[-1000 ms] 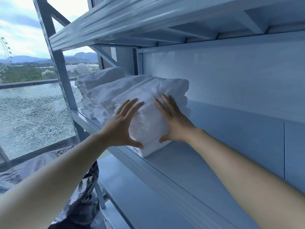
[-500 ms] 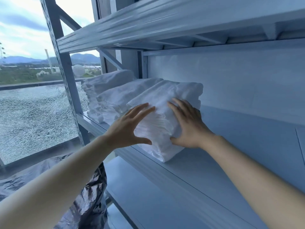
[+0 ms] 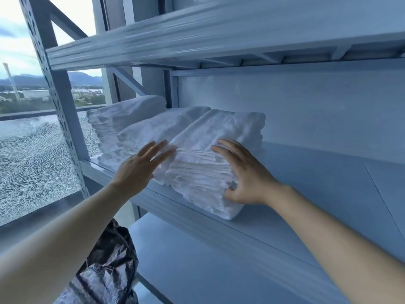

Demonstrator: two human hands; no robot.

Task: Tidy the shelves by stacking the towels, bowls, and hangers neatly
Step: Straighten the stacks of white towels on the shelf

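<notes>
Three stacks of folded white towels stand side by side on the middle shelf (image 3: 285,220) of a white metal rack. The nearest stack (image 3: 210,163) sits in the middle of the view, with a second stack (image 3: 153,130) and a third stack (image 3: 122,113) to its left. My right hand (image 3: 243,172) lies flat on the right side of the nearest stack, fingers straight, thumb at its lower front edge. My left hand (image 3: 140,170) is open with spread fingers at the left front of that stack, fingertips at the gap between it and the second stack.
The shelf above (image 3: 197,36) overhangs the towels. A lower shelf (image 3: 197,260) lies beneath. A perforated upright post (image 3: 57,88) stands at the left, with a cracked window pane (image 3: 32,161) beyond it. A crumpled black plastic bag (image 3: 105,270) sits at the lower left.
The view has shifted so the towels sit further right. My left hand has slid off the front of the nearest stack toward its left edge. My right hand stays pressed on the stack.
</notes>
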